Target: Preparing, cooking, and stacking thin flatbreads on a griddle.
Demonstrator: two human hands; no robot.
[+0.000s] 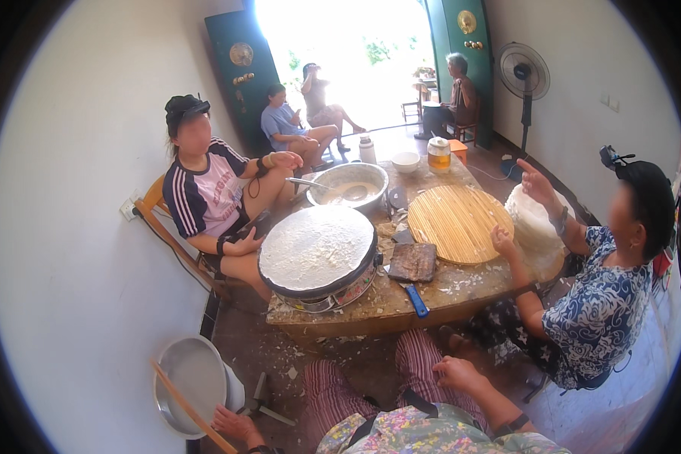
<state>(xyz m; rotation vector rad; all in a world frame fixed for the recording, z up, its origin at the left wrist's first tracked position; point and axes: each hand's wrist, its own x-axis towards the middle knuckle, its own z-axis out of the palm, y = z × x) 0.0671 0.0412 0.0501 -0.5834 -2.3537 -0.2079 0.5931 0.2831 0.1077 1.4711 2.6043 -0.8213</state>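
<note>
My left hand [236,424] is low at the left, fingers stretched out beside a long wooden stick [180,397]. Its fingertips come up to the stick's edge, and no grip around it shows. The stick slants across a large metal basin [193,378] of pale liquid. Above my right thigh, my right hand [460,373] is empty, its fingers loosely bent and apart. In front of me on the table is a round electric griddle [367,281], its plate covered by a white batter sheet [318,246] with a crumbly surface.
The wooden table [333,324] also bears a blue-handled scraper [415,300], a dark block [412,262], a round slatted mat [461,223], a batter bowl with ladle [384,193] and a jar [439,153]. People sit left and right; the right one gestures. A fan [522,72] stands behind.
</note>
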